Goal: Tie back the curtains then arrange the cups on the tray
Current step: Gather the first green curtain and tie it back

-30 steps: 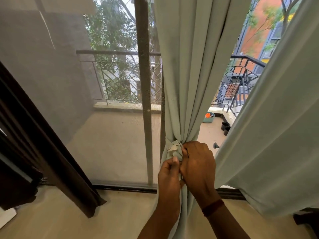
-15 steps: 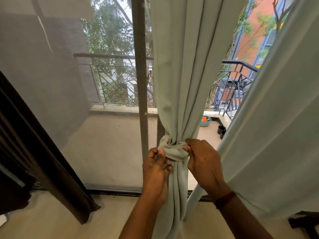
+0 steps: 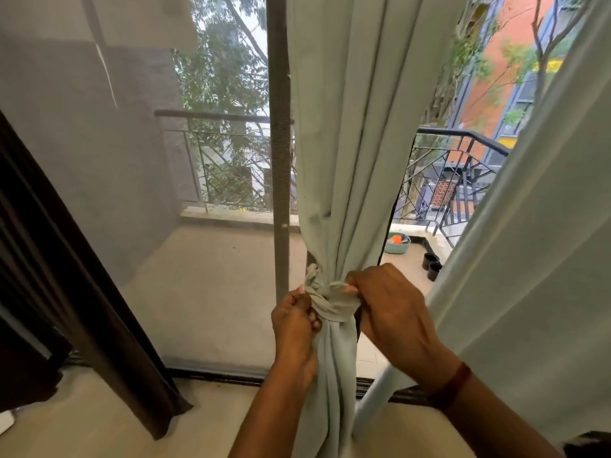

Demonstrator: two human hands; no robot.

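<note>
While left hand [image 3: 294,320] is pinching the tie-back knot [image 3: 330,302] from one side and right hand [image 3: 393,312] from the other, gathered curtain [image 3: 347,160] is hanging upright between them, touching both.

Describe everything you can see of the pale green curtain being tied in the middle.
The curtain is pale green, matte cloth, hanging in long vertical folds beside the door post. Low down it is cinched by a tie band of matching fabric, knotted at its left. The left hand and right hand pinch that band from either side.
</note>
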